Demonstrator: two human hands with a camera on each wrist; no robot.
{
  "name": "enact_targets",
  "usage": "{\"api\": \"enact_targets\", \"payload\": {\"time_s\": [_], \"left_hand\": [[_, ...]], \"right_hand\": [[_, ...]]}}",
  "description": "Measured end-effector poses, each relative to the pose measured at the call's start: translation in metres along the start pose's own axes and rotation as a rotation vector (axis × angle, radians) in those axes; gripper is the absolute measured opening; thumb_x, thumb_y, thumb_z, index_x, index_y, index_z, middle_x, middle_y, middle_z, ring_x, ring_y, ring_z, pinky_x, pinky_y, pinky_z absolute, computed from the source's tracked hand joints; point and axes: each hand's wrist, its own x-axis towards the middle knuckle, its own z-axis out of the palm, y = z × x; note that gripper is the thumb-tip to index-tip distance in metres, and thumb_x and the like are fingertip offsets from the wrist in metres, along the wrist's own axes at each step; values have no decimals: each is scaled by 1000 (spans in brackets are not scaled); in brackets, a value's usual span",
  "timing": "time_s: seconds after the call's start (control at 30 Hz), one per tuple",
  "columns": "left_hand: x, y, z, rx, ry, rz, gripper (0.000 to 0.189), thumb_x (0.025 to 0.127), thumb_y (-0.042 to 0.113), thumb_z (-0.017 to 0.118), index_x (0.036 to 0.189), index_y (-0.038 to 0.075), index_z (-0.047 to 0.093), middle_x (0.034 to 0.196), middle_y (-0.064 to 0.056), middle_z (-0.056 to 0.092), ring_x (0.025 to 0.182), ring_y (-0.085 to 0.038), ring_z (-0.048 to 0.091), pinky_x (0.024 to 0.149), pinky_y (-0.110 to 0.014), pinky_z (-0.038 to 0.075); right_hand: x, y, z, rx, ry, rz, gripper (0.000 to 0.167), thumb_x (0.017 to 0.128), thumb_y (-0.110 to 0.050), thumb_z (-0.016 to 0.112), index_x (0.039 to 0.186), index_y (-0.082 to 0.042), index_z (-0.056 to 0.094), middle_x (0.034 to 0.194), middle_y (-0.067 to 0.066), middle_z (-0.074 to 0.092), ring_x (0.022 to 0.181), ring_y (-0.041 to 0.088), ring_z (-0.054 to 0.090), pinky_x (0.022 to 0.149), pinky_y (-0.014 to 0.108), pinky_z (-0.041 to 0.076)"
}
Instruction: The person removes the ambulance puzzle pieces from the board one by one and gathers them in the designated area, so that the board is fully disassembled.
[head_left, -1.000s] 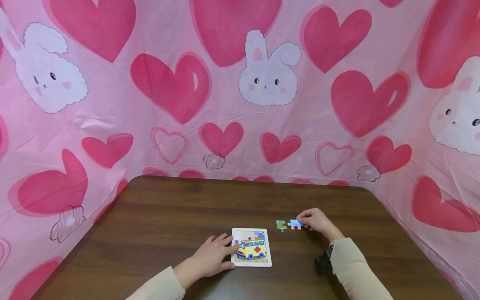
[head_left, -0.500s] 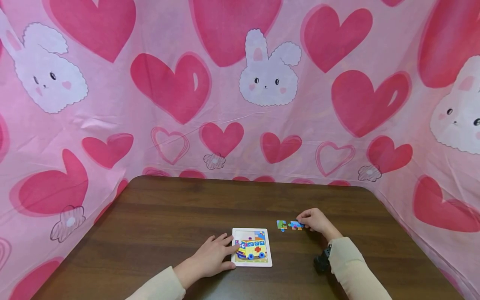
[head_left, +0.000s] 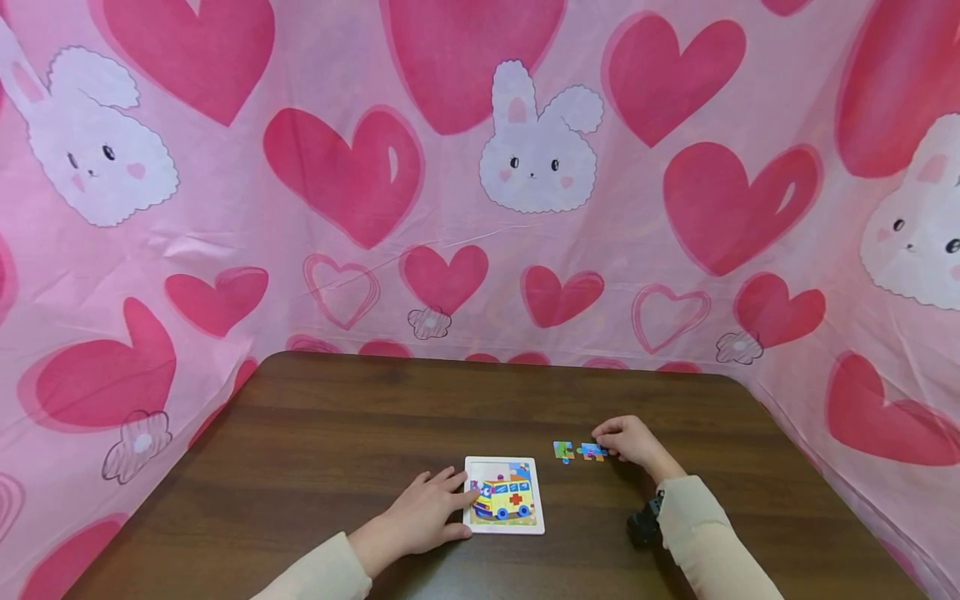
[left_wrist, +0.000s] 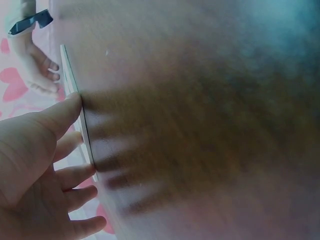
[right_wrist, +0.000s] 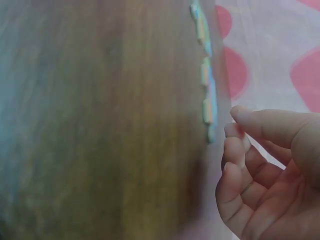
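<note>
In the head view my left hand point(head_left: 423, 510) rests at the left edge of a white-framed puzzle tray point(head_left: 539, 500). Its thumb and fingertips touch the frame, fingers fairly straight. The tray's picture is a yellow ambulance, with a bare patch at its upper left. My right hand point(head_left: 633, 443) hovers over the right end of a blue puzzle piece point(head_left: 591, 452). In the right wrist view its thumb and forefinger tips point(right_wrist: 242, 114) come close together just above that piece point(right_wrist: 212, 95), holding nothing visible. A green puzzle piece point(head_left: 562, 451) lies to the left of the blue one.
The brown wooden table point(head_left: 337, 433) carries the tray and both pieces. Pink cloth point(head_left: 450, 208) with hearts and rabbits hangs around its back and sides. A black wrist camera point(head_left: 645, 525) sits by the right sleeve.
The blue piece looked paler a second ago and shows a darker blue now, as if its tilt shifted slightly. Both hands stay almost in place.
</note>
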Motion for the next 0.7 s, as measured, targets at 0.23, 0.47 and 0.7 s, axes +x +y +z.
{"api": "enact_targets", "payload": {"time_s": [0.23,0.47,0.7], "left_hand": [[1,0,0,2,-6,-6,50,84,45,62,128,19,58,133,-10,49,124,-31,41,92,-53,36],[1,0,0,-2,-15,-10,51,85,45,61,128,20,57,133,-10,49,124,-31,41,93,-53,35],[2,1,1,-3,-22,-14,51,84,46,61,128,20,57,134,-9,48,124,-30,41,93,-53,35]], "right_hand": [[2,-15,1,-3,7,-79,15,87,-6,61,96,5,67,76,9,60,63,21,52,55,32,46],[1,-34,7,12,-15,-175,17,87,-6,62,98,7,66,78,11,60,62,20,52,56,36,48],[-3,-54,19,22,-64,-252,17,86,-6,63,97,7,66,86,9,64,69,22,57,62,34,50]]}}
